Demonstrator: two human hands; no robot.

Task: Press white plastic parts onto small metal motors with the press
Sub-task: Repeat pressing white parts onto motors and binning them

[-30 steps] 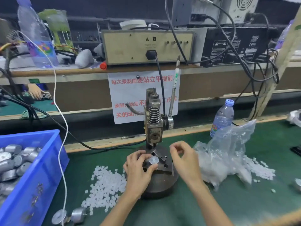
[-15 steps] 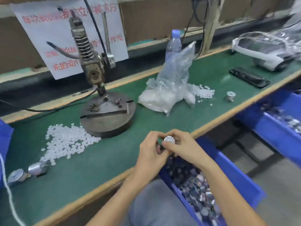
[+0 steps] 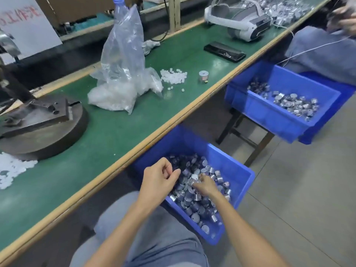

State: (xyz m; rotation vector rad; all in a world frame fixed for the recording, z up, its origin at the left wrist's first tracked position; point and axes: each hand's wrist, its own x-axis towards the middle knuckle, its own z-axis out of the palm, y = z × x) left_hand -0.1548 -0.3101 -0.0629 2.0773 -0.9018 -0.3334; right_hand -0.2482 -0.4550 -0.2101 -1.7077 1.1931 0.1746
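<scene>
- Head view: your left hand hovers over the blue bin, fingers loosely curled, empty.
- Your right hand lies among the motors; its grip cannot be told.

Factory assy line: green bench, press, blue bins w/ motors.

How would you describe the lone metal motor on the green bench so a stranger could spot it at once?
On the long green bench stands a tall clear plastic bag. Right of it lies a scatter of white plastic parts, and beyond those one small metal motor. It stands alone, while the other motors lie heaped in blue bins.
</scene>
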